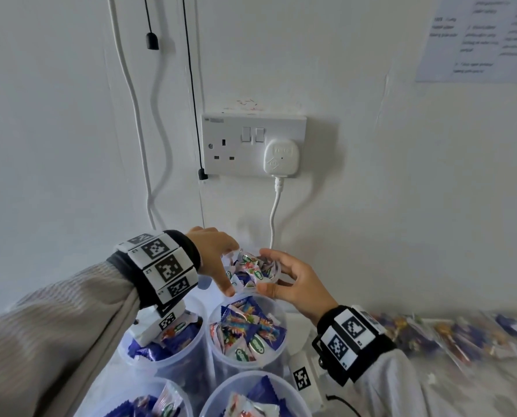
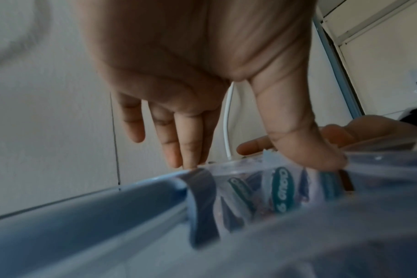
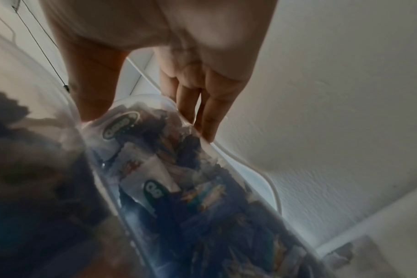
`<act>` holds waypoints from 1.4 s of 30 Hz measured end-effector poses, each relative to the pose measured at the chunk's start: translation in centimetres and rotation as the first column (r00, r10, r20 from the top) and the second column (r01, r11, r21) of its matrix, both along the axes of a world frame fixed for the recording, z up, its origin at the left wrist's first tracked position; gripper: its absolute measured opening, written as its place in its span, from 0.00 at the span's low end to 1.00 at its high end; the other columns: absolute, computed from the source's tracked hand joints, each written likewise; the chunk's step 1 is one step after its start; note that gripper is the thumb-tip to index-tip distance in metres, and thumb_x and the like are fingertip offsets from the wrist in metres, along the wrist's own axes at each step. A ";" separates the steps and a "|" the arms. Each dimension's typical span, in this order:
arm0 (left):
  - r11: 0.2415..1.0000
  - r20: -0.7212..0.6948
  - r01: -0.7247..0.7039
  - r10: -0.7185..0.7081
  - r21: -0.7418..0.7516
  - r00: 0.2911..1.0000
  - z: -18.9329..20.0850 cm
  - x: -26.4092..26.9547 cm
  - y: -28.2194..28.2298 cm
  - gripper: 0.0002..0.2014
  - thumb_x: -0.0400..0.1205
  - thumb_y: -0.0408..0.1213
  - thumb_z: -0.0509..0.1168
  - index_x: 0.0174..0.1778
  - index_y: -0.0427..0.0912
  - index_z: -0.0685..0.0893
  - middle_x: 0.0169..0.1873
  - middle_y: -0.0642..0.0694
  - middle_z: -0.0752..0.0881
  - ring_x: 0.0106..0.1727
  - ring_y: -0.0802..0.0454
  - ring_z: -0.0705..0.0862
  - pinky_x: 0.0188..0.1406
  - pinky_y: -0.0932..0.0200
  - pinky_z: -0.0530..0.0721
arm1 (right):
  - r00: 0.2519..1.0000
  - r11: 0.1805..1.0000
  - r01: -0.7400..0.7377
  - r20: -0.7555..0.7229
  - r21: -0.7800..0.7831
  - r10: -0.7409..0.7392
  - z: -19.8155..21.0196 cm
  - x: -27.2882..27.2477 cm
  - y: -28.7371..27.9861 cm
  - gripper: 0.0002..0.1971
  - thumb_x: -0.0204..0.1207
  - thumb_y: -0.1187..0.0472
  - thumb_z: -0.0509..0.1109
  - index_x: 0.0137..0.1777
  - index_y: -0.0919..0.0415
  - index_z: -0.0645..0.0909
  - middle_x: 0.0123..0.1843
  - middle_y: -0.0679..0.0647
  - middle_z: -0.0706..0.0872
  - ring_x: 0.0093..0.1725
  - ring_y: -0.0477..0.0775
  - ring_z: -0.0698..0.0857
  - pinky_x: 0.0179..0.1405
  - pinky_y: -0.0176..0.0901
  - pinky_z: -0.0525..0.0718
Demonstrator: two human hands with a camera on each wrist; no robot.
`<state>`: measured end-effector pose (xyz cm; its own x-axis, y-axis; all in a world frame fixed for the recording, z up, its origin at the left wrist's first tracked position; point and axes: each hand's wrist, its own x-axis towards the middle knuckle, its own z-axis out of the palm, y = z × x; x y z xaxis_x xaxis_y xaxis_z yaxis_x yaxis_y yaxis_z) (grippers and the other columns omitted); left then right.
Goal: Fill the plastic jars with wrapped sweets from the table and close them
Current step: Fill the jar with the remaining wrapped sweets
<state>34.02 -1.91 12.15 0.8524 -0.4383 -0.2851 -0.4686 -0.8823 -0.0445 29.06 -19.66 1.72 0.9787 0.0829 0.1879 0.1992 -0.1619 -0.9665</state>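
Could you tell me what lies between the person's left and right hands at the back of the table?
In the head view, a clear plastic jar brimming with wrapped sweets sits between the left hand and right hand.

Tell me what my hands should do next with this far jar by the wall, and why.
Probably press the heaped sweets down with the left hand while the right hand steadies the far jar. The wrappers rise above its rim, no lid is on it, and none shows within reach.
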 end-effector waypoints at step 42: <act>0.972 -0.086 -0.175 0.162 -0.160 0.983 2.4 0.3 2.6 0.36 0.74 0.48 0.73 0.77 0.50 0.66 0.75 0.49 0.70 0.75 0.50 0.69 0.75 0.53 0.63 | 0.997 0.997 -0.065 -0.044 0.048 0.067 -1.0 -0.7 0.3 0.31 0.72 0.48 0.68 0.74 0.40 0.61 0.77 0.53 0.73 0.73 0.50 0.76 0.74 0.51 0.74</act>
